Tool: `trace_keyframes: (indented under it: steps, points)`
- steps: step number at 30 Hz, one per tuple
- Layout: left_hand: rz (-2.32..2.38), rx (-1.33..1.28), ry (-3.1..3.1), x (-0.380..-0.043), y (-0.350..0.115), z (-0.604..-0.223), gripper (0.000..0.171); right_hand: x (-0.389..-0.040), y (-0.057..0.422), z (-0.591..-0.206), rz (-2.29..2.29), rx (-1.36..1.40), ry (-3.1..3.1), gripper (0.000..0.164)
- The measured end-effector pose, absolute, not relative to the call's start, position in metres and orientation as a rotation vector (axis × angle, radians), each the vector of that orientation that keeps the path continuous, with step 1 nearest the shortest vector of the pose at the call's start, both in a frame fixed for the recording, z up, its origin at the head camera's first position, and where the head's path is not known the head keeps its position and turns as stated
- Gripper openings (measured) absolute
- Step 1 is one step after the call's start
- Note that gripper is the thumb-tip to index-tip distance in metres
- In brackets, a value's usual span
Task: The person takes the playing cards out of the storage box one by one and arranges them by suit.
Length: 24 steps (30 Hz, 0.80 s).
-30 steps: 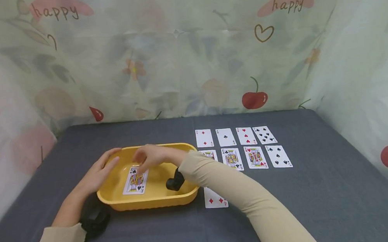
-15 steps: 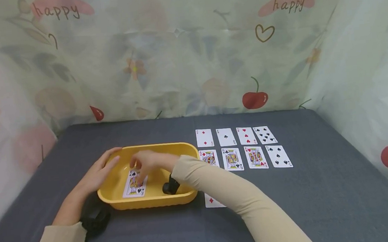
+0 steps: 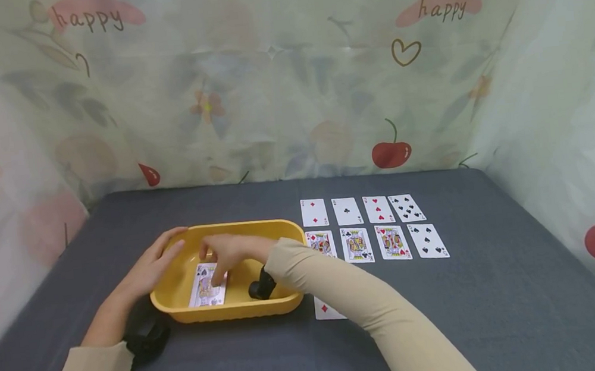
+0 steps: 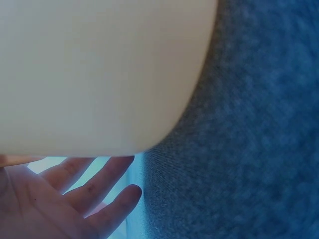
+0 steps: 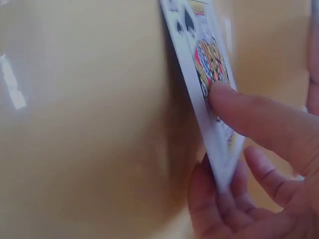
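A king of spades playing card (image 3: 204,285) is in the left part of a yellow tray (image 3: 231,312). My right hand (image 3: 229,253) reaches into the tray and pinches this card. In the right wrist view the thumb (image 5: 249,110) presses on the card's face, with fingers behind its lower edge; the card (image 5: 209,64) stands tilted off the tray floor. My left hand (image 3: 150,268) rests at the tray's left rim. Its fingers (image 4: 107,189) look straight and spread along the outer wall in the left wrist view, where its thumb is mostly hidden.
Face-up cards lie in rows right of the tray, among them the two of diamonds (image 3: 314,212), king of clubs (image 3: 357,245) and king of hearts (image 3: 393,242). A diamonds card (image 3: 326,308) shows partly beneath my right forearm. Dark cloth (image 3: 501,285) covers the table.
My right hand has shifted a little left. Its thumb has come onto the king of spades, which has slid slightly toward me and tilted up. My left hand has stayed in place.
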State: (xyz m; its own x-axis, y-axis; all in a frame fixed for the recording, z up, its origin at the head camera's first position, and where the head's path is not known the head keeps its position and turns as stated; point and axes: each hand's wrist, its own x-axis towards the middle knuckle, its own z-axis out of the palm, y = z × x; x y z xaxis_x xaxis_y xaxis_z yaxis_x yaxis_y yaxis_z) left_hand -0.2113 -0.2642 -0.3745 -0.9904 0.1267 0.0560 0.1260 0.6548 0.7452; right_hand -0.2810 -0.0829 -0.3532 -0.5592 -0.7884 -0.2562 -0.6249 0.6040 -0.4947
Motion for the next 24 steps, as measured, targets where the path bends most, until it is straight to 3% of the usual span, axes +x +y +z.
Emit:
trace_keyframes:
  steps: [11, 24]
  points:
    - [1.263, 0.195, 2.86, -0.21, -0.263, -0.371, 0.056, -0.29, -0.061, -0.327, -0.839, -1.017, 2.196, 0.029]
    - [1.289, 0.204, 2.836, -0.213, -0.264, -0.373, 0.058, -0.303, 0.005, -0.302, -1.022, -1.013, 2.264, 0.026]
